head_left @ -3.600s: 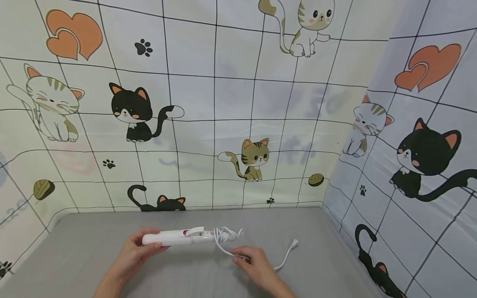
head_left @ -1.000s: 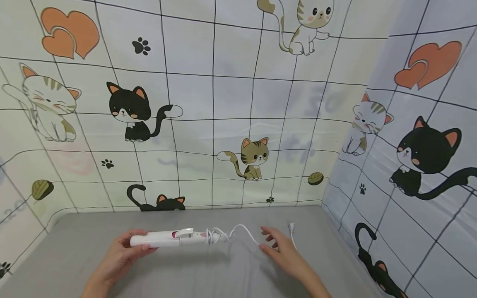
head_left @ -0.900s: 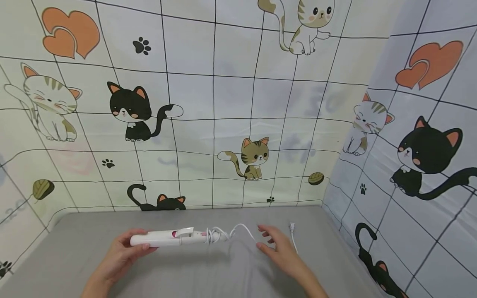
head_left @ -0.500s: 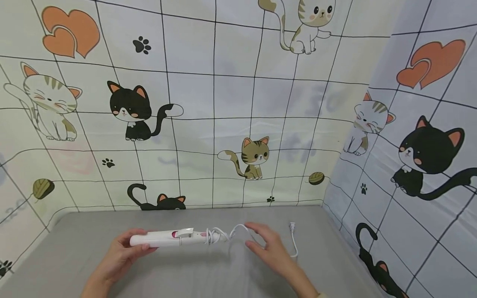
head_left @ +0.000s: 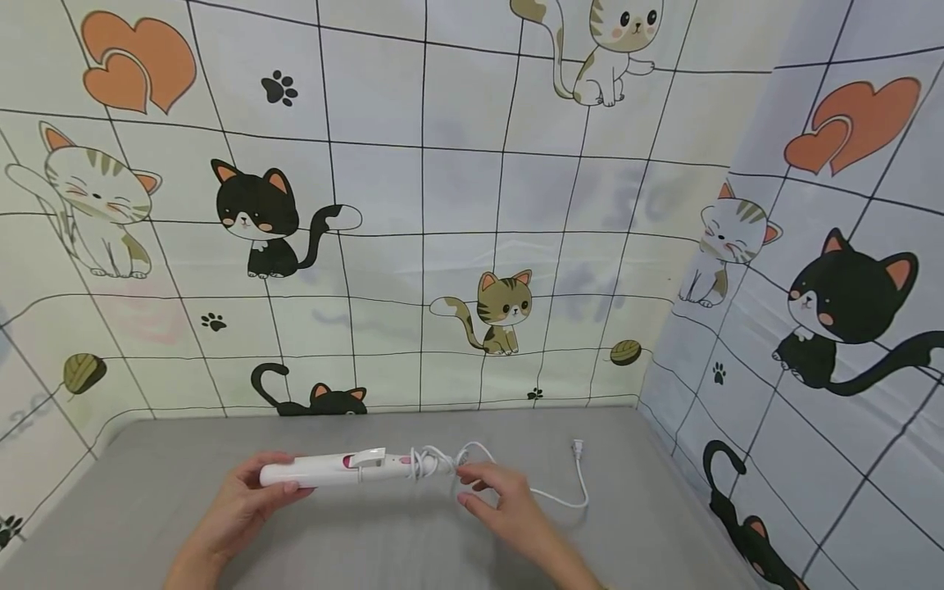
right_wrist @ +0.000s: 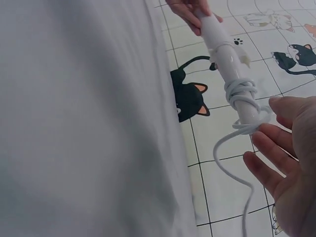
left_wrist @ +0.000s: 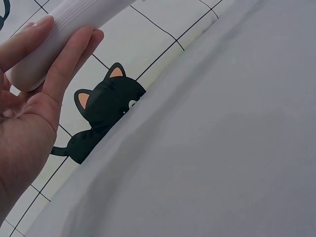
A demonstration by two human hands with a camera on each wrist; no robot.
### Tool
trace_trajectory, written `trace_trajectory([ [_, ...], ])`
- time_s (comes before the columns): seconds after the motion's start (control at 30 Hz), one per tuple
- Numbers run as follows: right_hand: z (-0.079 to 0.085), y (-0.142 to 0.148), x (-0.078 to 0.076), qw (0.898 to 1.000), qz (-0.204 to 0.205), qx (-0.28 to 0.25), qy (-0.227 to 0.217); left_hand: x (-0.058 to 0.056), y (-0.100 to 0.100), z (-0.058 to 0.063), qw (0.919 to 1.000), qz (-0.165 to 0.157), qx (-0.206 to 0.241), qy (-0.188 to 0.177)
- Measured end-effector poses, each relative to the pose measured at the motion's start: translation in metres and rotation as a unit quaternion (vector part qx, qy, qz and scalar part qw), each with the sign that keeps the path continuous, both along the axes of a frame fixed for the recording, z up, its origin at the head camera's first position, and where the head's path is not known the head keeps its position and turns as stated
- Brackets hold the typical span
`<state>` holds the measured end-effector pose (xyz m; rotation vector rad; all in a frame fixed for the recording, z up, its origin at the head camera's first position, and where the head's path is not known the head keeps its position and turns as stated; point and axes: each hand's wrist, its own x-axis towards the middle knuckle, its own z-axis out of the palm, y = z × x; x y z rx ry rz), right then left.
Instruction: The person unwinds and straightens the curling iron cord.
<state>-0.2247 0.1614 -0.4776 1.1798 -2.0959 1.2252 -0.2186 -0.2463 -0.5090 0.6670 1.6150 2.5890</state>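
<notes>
A slim white curling iron (head_left: 317, 470) with a raised lever lies level above the grey surface. My left hand (head_left: 243, 500) grips its thick, rounded end between thumb and fingers; the left wrist view shows this end of the curling iron (left_wrist: 74, 22) up close. White cord (right_wrist: 240, 91) is wound in loops around the other end. Beside those loops is my right hand (head_left: 509, 508), its fingertips at the cord and its thumb apart from the index finger. Whether the fingertips touch the cord is hard to tell. The loose cord runs right to a white plug (head_left: 578, 447).
The grey cloth-covered surface (head_left: 369, 541) carries the plug end of the cord at the right. White fabric (head_left: 383, 188) printed with cats and grid lines stands behind it. Another such fabric wall (head_left: 855, 197) closes off the right side.
My right hand has let go of the stretched-out cord and moved left to the wound loops. Some cord has come unwound and now hangs toward the plug. My left hand stays nearly still.
</notes>
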Motion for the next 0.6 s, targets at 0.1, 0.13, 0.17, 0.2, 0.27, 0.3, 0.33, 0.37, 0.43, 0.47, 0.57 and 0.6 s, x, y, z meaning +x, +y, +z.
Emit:
trace_trajectory([
  [0.1,-0.005,-0.001,0.001,1.0,-0.016,0.001,-0.007,0.0,0.001,0.0,1.0,-0.001,0.001,0.001],
  [0.13,-0.007,-0.001,0.001,1.0,-0.023,0.001,-0.007,0.001,0.001,0.0,1.0,-0.002,0.003,0.002],
  [0.17,-0.008,-0.001,0.002,1.0,-0.028,0.0,-0.008,0.001,0.001,0.0,1.0,-0.003,0.004,0.003],
  [0.2,-0.01,-0.001,0.002,0.999,-0.033,-0.002,-0.012,0.001,0.001,0.001,1.0,-0.004,0.006,0.004],
  [0.27,-0.012,-0.002,0.003,0.999,-0.042,-0.007,-0.02,0.001,0.001,0.001,0.9999,-0.008,0.011,0.006],
  [0.3,-0.013,-0.003,0.004,0.999,-0.046,-0.009,-0.027,0.001,0.001,0.001,0.9998,-0.01,0.013,0.006],
  [0.33,-0.013,-0.003,0.005,0.998,-0.049,-0.01,-0.034,0.001,0.002,0.001,0.9998,-0.011,0.015,0.006],
  [0.37,-0.014,-0.004,0.006,0.998,-0.049,-0.011,-0.043,0.001,0.002,0.001,0.9998,-0.011,0.017,0.005],
  [0.43,-0.015,-0.005,0.008,0.997,-0.042,-0.012,-0.068,0.001,0.002,0.002,0.9998,-0.009,0.016,0.003],
  [0.47,-0.016,-0.005,0.009,0.996,-0.037,-0.013,-0.082,0.001,0.002,0.002,0.9999,-0.008,0.014,0.002],
  [0.57,-0.018,-0.007,0.01,0.992,-0.011,-0.024,-0.125,0.001,0.003,0.002,1.0,0.001,0.006,-0.002],
  [0.6,-0.019,-0.007,0.01,0.99,-0.003,-0.03,-0.14,0.001,0.003,0.003,1.0,0.004,0.004,-0.004],
])
